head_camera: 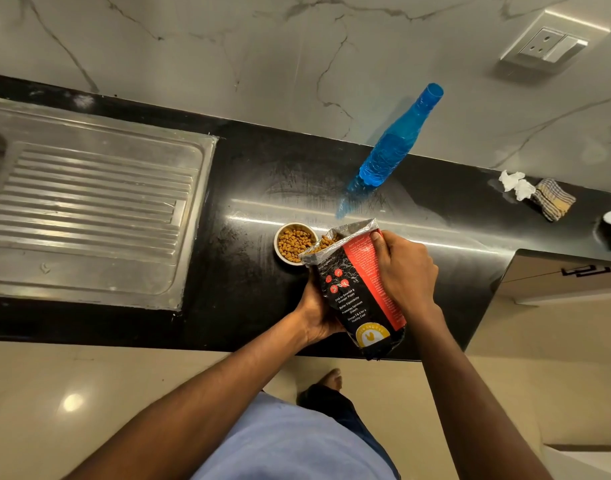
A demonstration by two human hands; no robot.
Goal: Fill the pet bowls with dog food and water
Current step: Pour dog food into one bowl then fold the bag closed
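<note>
Now the dog food bag tilts mouth-first over the steel bowl of kibble at its 10 o'clock; the left hand cups it underneath, the right hand grips its upper side. A blue water bottle stands at 1 o'clock on the black counter.

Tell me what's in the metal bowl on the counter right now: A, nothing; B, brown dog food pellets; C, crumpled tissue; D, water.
B: the bowl holds brown pellets, and the open mouth of the tilted food bag, held by the left hand and right hand, sits over its rim.
</note>
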